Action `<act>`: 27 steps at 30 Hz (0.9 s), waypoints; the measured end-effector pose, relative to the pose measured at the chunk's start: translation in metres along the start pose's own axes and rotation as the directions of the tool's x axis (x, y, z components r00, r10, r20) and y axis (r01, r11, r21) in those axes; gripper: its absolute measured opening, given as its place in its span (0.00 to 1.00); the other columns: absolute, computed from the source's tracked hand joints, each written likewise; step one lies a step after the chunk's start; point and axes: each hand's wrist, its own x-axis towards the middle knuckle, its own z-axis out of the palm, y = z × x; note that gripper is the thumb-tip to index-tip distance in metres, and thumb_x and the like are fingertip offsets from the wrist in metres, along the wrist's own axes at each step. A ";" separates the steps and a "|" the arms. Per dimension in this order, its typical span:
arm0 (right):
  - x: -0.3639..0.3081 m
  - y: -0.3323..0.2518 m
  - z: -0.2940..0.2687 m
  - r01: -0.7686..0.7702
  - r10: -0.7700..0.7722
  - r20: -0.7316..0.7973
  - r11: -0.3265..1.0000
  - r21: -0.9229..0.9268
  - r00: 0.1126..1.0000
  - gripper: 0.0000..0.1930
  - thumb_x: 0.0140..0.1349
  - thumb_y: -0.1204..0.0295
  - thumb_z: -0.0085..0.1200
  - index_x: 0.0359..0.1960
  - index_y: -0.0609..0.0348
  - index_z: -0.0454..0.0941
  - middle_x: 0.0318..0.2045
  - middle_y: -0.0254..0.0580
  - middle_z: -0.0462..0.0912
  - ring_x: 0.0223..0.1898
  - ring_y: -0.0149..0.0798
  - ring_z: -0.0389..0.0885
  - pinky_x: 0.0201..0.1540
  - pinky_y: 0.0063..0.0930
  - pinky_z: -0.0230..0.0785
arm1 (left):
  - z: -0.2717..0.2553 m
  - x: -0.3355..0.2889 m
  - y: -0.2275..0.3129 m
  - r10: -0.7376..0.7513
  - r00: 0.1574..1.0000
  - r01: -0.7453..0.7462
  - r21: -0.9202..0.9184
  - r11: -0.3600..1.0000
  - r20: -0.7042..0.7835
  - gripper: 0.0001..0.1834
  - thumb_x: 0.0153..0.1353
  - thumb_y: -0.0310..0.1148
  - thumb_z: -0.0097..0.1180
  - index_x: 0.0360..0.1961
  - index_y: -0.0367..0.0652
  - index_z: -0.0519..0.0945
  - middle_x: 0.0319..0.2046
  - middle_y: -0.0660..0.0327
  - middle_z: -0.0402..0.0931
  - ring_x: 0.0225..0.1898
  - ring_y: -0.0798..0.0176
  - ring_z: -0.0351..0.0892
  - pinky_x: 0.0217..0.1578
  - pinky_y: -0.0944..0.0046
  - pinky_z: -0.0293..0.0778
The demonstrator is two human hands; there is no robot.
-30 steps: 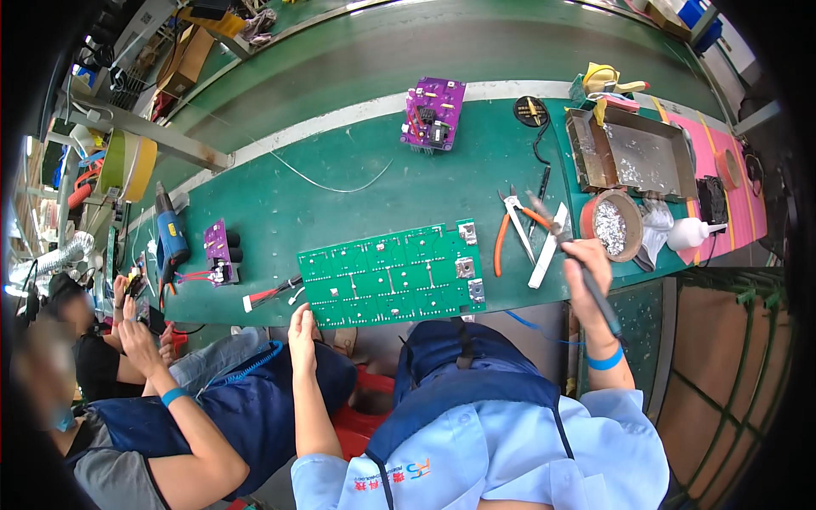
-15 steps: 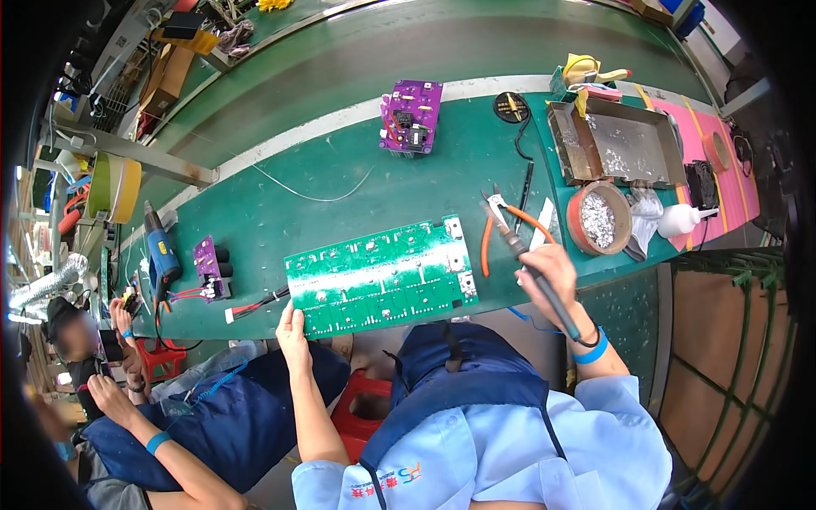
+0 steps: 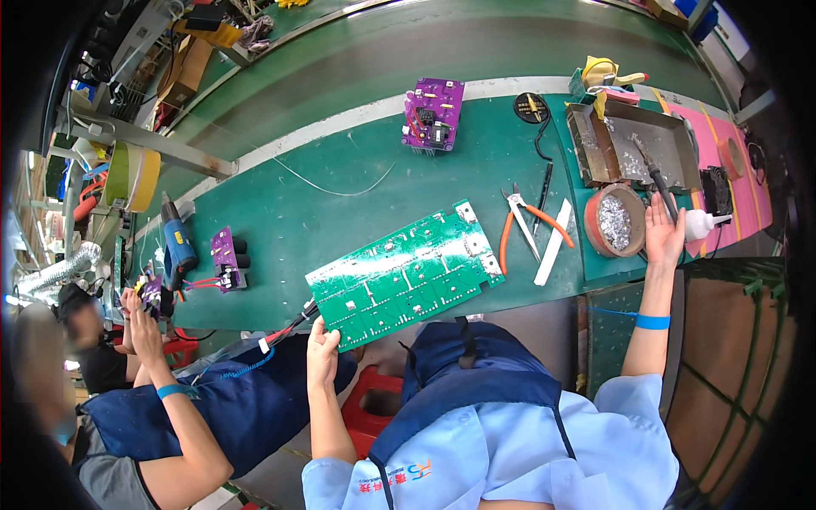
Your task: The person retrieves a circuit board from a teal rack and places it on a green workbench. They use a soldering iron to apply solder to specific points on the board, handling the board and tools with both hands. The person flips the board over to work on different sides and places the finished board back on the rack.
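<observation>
My left hand grips the lower left corner of a long green circuit board, thumb on top. The board is tilted, its right end higher up the bench, and solder points cover its face. At the far right, my right hand is turned palm up, with the dark handle of a soldering iron lying between thumb and fingers. The iron's tip points over a shallow metal tray holding silvery scraps. Beside that hand stand a round tub of silvery bits and a white squeeze bottle.
Orange-handled cutters, a white strip and a black pen-like tool lie right of the board. A purple circuit board stands behind. To the left are another purple board, a blue heat gun and a seated co-worker.
My right hand has carried the soldering iron right, from above the cutters to the metal tray, and turned palm up. The green board has tilted, its right end raised, still in my left hand.
</observation>
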 end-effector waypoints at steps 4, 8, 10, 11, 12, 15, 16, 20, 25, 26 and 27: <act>-0.021 0.022 0.000 0.140 -0.100 0.180 0.965 -0.224 0.979 0.18 0.62 0.60 0.42 0.47 0.61 0.67 0.38 0.43 0.75 0.41 0.36 0.74 0.49 0.31 0.63 | 0.000 0.001 -0.001 0.005 0.999 -0.004 0.027 1.000 -0.037 0.22 0.53 0.27 0.53 0.49 0.35 0.65 0.39 0.58 0.74 0.38 0.69 0.75 0.40 0.69 0.71; -0.086 0.068 0.042 0.449 -0.060 0.513 0.578 -0.681 0.856 0.10 0.55 0.69 0.51 0.38 0.60 0.72 0.28 0.38 0.77 0.30 0.34 0.75 0.36 0.27 0.68 | 0.007 0.000 0.001 0.047 0.996 -0.042 0.073 0.996 -0.070 0.21 0.53 0.26 0.52 0.49 0.33 0.66 0.38 0.58 0.75 0.36 0.69 0.76 0.40 0.70 0.71; -0.109 0.088 0.067 0.863 -0.068 0.884 0.264 -0.431 0.462 0.12 0.46 0.76 0.57 0.34 0.59 0.75 0.27 0.39 0.76 0.29 0.36 0.75 0.31 0.28 0.68 | 0.012 0.000 0.002 0.069 0.994 -0.063 0.072 0.995 -0.084 0.22 0.53 0.25 0.52 0.50 0.31 0.65 0.39 0.58 0.75 0.37 0.69 0.76 0.40 0.70 0.70; -0.116 0.098 0.071 0.917 -0.042 0.931 0.193 -0.349 0.363 0.13 0.42 0.78 0.58 0.34 0.58 0.76 0.27 0.39 0.75 0.28 0.37 0.75 0.31 0.29 0.68 | 0.012 -0.002 0.002 0.076 0.994 -0.070 0.072 0.995 -0.084 0.22 0.53 0.26 0.52 0.50 0.31 0.65 0.40 0.57 0.75 0.37 0.69 0.76 0.41 0.70 0.70; -0.121 0.106 0.073 0.958 -0.009 0.965 0.123 -0.259 0.262 0.15 0.39 0.80 0.59 0.33 0.57 0.77 0.26 0.40 0.75 0.28 0.39 0.75 0.30 0.29 0.68 | 0.012 -0.002 0.003 0.083 0.993 -0.077 0.073 0.994 -0.082 0.22 0.53 0.26 0.52 0.50 0.31 0.65 0.40 0.57 0.75 0.38 0.69 0.75 0.41 0.70 0.70; -0.126 0.119 0.074 0.970 0.027 0.981 0.143 -0.195 0.193 0.17 0.36 0.80 0.61 0.33 0.56 0.77 0.27 0.40 0.74 0.28 0.40 0.74 0.29 0.29 0.68 | 0.012 0.000 0.003 0.087 0.993 -0.080 0.083 0.993 -0.080 0.21 0.54 0.26 0.52 0.50 0.30 0.66 0.40 0.57 0.75 0.38 0.68 0.75 0.42 0.70 0.69; -0.126 0.120 0.075 0.972 0.033 0.982 0.143 -0.189 0.186 0.17 0.36 0.80 0.61 0.33 0.56 0.77 0.27 0.40 0.74 0.28 0.40 0.74 0.29 0.29 0.68 | 0.012 0.000 0.004 0.090 0.992 -0.082 0.086 0.993 -0.085 0.21 0.54 0.26 0.51 0.49 0.30 0.66 0.40 0.57 0.75 0.38 0.68 0.75 0.42 0.70 0.69; -0.124 0.120 0.074 0.979 0.063 0.989 0.143 -0.145 0.137 0.18 0.34 0.80 0.61 0.33 0.54 0.77 0.27 0.40 0.73 0.27 0.40 0.74 0.28 0.29 0.68 | 0.011 0.002 0.005 0.100 0.991 -0.093 0.082 0.992 -0.084 0.21 0.54 0.25 0.51 0.49 0.30 0.66 0.40 0.57 0.75 0.39 0.68 0.75 0.42 0.70 0.69; -0.125 0.116 0.079 0.987 0.114 0.990 0.130 -0.099 0.084 0.16 0.36 0.78 0.61 0.32 0.54 0.75 0.25 0.38 0.72 0.26 0.39 0.73 0.27 0.29 0.65 | 0.010 0.004 0.004 0.100 0.990 -0.092 0.082 0.992 -0.095 0.20 0.54 0.25 0.50 0.49 0.30 0.67 0.40 0.56 0.75 0.39 0.68 0.75 0.43 0.70 0.68; -0.125 0.114 0.081 0.987 0.131 0.988 0.130 -0.094 0.077 0.16 0.37 0.78 0.61 0.32 0.54 0.75 0.26 0.38 0.71 0.26 0.39 0.73 0.27 0.29 0.65 | 0.010 0.004 0.003 0.100 0.990 -0.092 0.080 0.992 -0.097 0.20 0.54 0.25 0.50 0.49 0.30 0.67 0.40 0.57 0.75 0.39 0.68 0.75 0.43 0.70 0.68; -0.125 0.113 0.082 0.988 0.147 0.987 0.130 -0.088 0.069 0.17 0.37 0.78 0.61 0.33 0.54 0.75 0.26 0.38 0.71 0.26 0.39 0.72 0.27 0.29 0.65 | 0.011 0.005 0.003 0.105 0.989 -0.097 0.079 0.992 -0.101 0.20 0.54 0.24 0.50 0.49 0.30 0.67 0.40 0.57 0.75 0.40 0.68 0.74 0.43 0.70 0.68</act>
